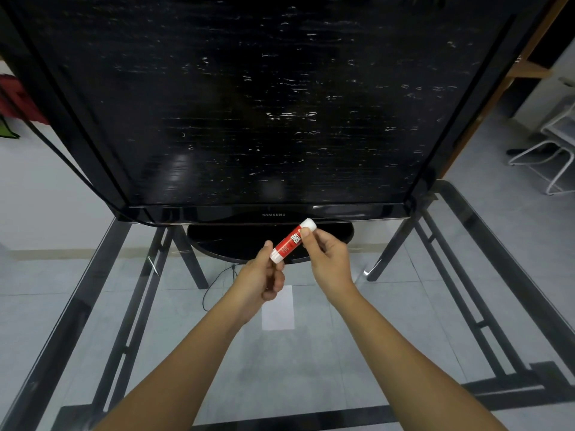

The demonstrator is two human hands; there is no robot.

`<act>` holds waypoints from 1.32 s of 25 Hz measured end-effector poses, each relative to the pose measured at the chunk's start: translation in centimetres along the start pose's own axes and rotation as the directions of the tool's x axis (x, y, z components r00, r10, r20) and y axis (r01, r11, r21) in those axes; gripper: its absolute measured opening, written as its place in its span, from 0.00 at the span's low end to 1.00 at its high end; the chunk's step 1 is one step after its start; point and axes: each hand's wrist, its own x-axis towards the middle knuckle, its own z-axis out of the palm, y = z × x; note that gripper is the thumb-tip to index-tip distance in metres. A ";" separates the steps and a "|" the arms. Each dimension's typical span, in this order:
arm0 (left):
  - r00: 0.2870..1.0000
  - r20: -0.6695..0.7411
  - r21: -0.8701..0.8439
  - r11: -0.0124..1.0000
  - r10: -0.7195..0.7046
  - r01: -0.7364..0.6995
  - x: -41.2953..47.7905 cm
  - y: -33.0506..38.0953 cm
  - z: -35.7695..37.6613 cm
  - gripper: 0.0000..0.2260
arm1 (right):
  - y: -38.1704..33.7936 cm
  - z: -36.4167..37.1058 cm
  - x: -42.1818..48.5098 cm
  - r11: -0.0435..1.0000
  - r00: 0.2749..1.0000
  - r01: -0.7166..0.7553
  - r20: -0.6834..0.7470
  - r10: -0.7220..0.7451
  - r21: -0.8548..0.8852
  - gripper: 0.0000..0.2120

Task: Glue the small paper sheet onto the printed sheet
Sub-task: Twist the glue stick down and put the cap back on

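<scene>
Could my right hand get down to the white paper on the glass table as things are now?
Probably not right away. The right hand pinches the glue stick along with the left hand, and the left hand overlaps the paper's upper left corner; the rest lies bare.

Television (249, 104) upright at the far edge of the surface (311, 368); paper sheet (278, 309) flat before it; glue stick (291, 241) above the sheet, between both hands.
</scene>
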 end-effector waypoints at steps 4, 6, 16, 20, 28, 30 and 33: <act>0.974 -0.041 0.231 0.951 0.222 -0.207 -0.1 -0.6 0.1 0.17 | 0.2 -0.2 0.0 1.000 1.000 -0.020 -0.021 0.020 0.007 0.15; 0.937 -0.013 0.285 0.900 0.349 -0.331 -0.3 -0.8 0.1 0.15 | 0.2 -0.3 0.0 1.000 1.000 -0.019 -0.017 0.019 0.010 0.13; 0.957 -0.039 -0.051 0.956 0.288 -0.290 1.0 -1.0 0.1 0.10 | 0.8 -0.6 0.5 1.000 1.000 0.001 0.023 -0.001 0.012 0.10; 0.966 -0.078 -0.152 0.954 0.248 -0.257 1.4 -1.3 -0.4 0.10 | 2.7 -2.1 1.4 0.997 0.996 -0.063 0.059 0.066 -0.042 0.18; 0.966 -0.139 -0.203 0.949 0.217 -0.242 2.5 -0.9 -1.7 0.10 | 10.7 -5.1 3.4 0.805 0.981 -0.182 -0.054 0.184 -0.565 0.17; 0.967 -0.155 -0.204 0.951 0.203 -0.233 2.7 -0.9 -2.0 0.11 | 12.5 -4.7 3.5 0.685 0.972 -0.099 0.079 0.223 -0.722 0.19; 0.966 -0.153 -0.201 0.951 0.206 -0.235 2.8 -1.1 -2.5 0.12 | 14.4 -4.1 3.5 0.527 0.920 -0.007 0.201 0.337 -0.850 0.21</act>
